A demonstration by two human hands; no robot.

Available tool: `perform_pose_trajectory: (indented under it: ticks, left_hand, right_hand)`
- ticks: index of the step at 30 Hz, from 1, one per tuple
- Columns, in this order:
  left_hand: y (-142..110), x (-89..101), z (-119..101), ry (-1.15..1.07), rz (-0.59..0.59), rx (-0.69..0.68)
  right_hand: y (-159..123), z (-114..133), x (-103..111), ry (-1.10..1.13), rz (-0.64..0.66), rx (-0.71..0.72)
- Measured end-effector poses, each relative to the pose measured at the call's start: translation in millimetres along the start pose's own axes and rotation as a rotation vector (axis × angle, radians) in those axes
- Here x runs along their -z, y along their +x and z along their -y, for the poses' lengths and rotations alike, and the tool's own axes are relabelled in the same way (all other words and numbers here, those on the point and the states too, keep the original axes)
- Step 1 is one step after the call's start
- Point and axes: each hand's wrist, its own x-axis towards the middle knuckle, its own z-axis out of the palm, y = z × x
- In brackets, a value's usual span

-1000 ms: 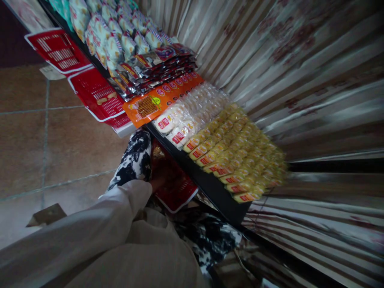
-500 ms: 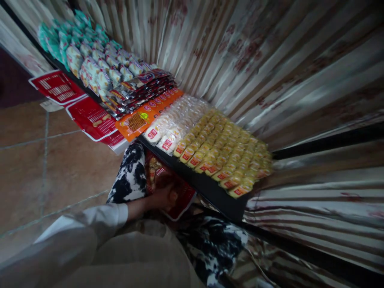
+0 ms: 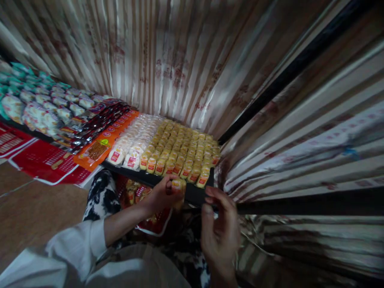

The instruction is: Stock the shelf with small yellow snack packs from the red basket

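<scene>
My left hand [image 3: 160, 197] is closed around a yellow-wrapped snack packet [image 3: 179, 185], held just above the front edge of the black shelf [image 3: 193, 195]. To its right my right hand [image 3: 221, 230] is raised with thumb and fingers apart, curved, and I see nothing held in it. Behind both hands, rows of yellow-wrapped snack packets [image 3: 180, 148] with red labels cover the right part of the shelf. Below my left hand, a red basket [image 3: 163, 228] with more packets sits between my knees, partly hidden by my forearm.
Left of the yellow rows lie white-wrapped packets [image 3: 132, 140], an orange snack bag [image 3: 96, 152], dark shiny packs [image 3: 99, 120] and white-and-teal bags [image 3: 42, 100]. Red baskets [image 3: 45, 162] stand below the shelf. A striped curtain [image 3: 168, 60] hangs behind it, with a dark bar [image 3: 288, 80] crossing.
My left hand has come up out of the red basket holding a yellow packet. My right hand has come into view at the right. The camera view has turned to the right.
</scene>
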Motion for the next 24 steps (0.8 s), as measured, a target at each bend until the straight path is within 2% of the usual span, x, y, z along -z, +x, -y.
perform_pose_trajectory:
  ticks: [4,8,13,18,24]
  left_hand:
    - [12,-25.3,-19,-0.072,-0.037,-0.003]
    - [27,-40.1,-19,-0.033,0.019,-0.038]
    - [55,-45.0,-23,0.234,0.202,-0.133]
    - [87,-53.8,-44,0.634,0.132,-0.315]
    - [137,-79.8,-60,0.881,0.167,-0.467]
  right_hand:
    - [10,-31,-28,-0.052,0.101,-0.149]
    - [2,-51,-35,0.013,0.112,-0.254]
    - [11,-71,-40,0.177,-0.012,-0.309]
    - [38,-90,-42,0.245,-0.118,-0.335]
    - [74,-114,-44,0.14,-0.306,-0.312]
